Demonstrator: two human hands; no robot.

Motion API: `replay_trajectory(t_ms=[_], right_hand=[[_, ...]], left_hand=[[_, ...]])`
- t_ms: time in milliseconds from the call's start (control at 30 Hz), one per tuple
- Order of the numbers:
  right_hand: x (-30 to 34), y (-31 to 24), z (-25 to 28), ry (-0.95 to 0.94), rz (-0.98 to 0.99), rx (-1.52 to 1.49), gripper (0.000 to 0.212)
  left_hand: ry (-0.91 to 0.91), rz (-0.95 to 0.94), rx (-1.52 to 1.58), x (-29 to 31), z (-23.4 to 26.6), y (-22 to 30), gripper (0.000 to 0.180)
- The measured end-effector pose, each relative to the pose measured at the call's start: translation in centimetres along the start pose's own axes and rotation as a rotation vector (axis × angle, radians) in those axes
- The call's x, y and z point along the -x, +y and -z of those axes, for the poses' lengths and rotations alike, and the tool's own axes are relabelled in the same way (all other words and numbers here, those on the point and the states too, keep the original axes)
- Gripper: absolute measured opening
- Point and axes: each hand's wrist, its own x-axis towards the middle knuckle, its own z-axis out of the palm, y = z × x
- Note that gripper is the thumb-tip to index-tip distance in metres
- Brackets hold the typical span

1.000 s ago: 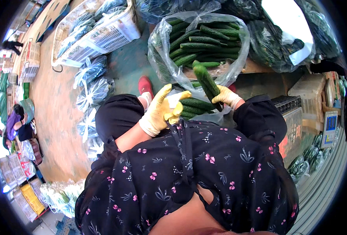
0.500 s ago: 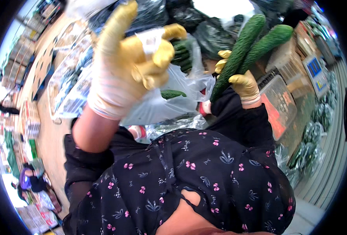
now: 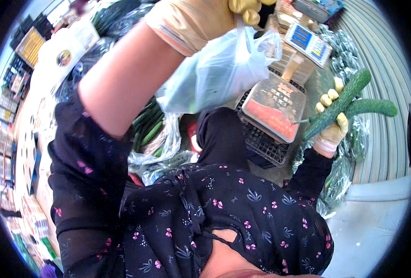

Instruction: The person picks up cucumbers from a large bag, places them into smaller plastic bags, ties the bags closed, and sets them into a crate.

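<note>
My left hand [image 3: 198,23], in a yellow-palmed work glove, is raised at the top with its fingers curled closed. From it hangs a translucent plastic bag [image 3: 214,76], its lower part greenish; what lies inside does not show well. Off to the right, my gloved right hand [image 3: 333,127] grips two long green cucumbers together. One cucumber [image 3: 347,99] slants up to the right; the other cucumber [image 3: 372,107] crosses behind it, lying more level. Between my hands stands a weighing scale [image 3: 277,109], the hanging bag just left of its platform.
Under the scale is a black plastic crate [image 3: 263,143]; its blue display [image 3: 309,44] stands behind. An open bag of cucumbers [image 3: 152,132] lies by my legs. Bagged cucumbers [image 3: 358,139] line the ribbed wall [image 3: 386,83] at right. Dark plastic bags [image 3: 122,23] lie at far left.
The view has turned toward the scale. My left hand, earlier with its index finger stretched out, is now closed with the plastic bag hanging from it. Both cucumbers stay in my right hand.
</note>
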Motion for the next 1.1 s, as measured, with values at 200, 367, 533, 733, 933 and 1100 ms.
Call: replay_trajectory(t_ms=[200,367,533,733,933,1100], right_hand=[[4.0,-2.7,1.9,0.154,-0.046,0.029,0.099],[6.6,-1.4,2.3,0.337,-0.180,0.035,0.098],[8.9,1.1,0.9,0.393,-0.440,-0.187,0.091],[9.7,2.9,-1.1,0.278,-0.591,-0.505,0.081],[9.7,6.5,-1.9,0.282,-0.610,-0.702,0.076],[4.5,11.8,1.3,0.849,-0.303,-0.368,0.037]], left_hand=[[-0.151,0.041,-0.026,-8.5,6.5,-9.2,0.079],[0.028,0.298,0.141,-7.9,8.4,-20.3,0.064],[-0.019,0.523,0.319,-5.9,7.6,-23.3,0.055],[-0.041,0.489,0.295,-7.2,7.7,-22.2,0.056],[-0.163,0.455,0.346,-6.7,7.7,-22.7,0.057],[-0.201,0.435,0.248,-4.9,9.2,-23.0,0.058]])
